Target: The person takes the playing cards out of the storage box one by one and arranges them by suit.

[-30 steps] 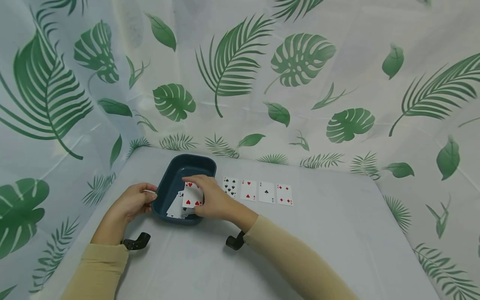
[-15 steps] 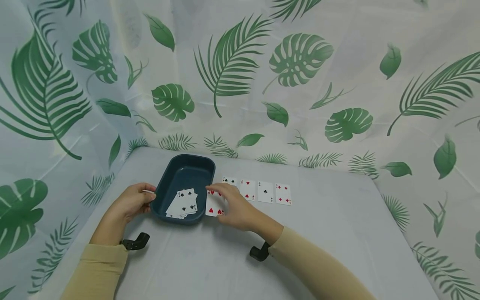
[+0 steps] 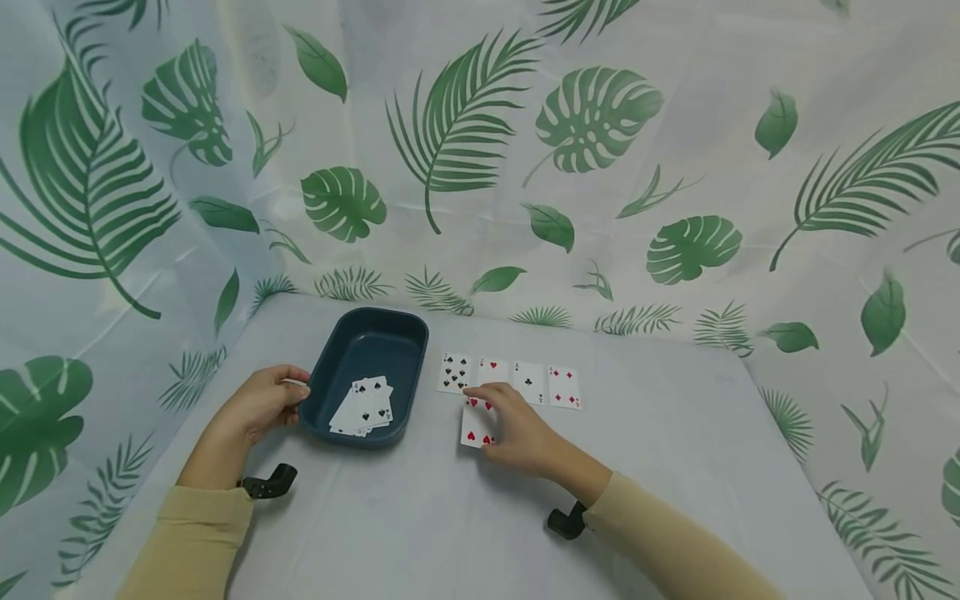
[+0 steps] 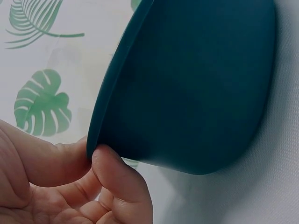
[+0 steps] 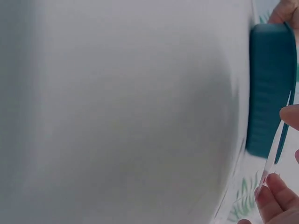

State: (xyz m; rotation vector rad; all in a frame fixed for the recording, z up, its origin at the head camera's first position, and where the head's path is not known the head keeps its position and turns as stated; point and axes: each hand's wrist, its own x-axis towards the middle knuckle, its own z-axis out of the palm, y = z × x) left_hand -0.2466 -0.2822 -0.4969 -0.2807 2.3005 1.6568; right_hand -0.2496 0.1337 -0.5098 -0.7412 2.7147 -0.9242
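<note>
My left hand [image 3: 264, 408] pinches the near left rim of a dark blue plastic tray [image 3: 375, 348] between thumb and fingers; the left wrist view shows thumb and index finger on that lip. In the tray lies a loose pile of playing cards [image 3: 365, 407], a spades card face up on top. To the tray's right, my right hand [image 3: 523, 433] holds a hearts playing card [image 3: 474, 427] by its edges, face up and close over the table. Fingers cover its right side. In the right wrist view the held card [image 5: 275, 144] appears edge-on between thumb and fingertips.
Beyond the right hand, a row of face-up cards runs rightward: a black card [image 3: 454, 372], a hearts card [image 3: 493, 370] partly covered by the fingers, an ace of clubs [image 3: 529, 382] and a diamonds card [image 3: 565, 387]. A leaf-printed curtain [image 3: 465, 250] borders the white table [image 3: 675, 433].
My right hand has lifted the hearts card out from over the tray and carried it right, in front of the card row. A spades card now shows atop the pile. The left hand stays on the rim.
</note>
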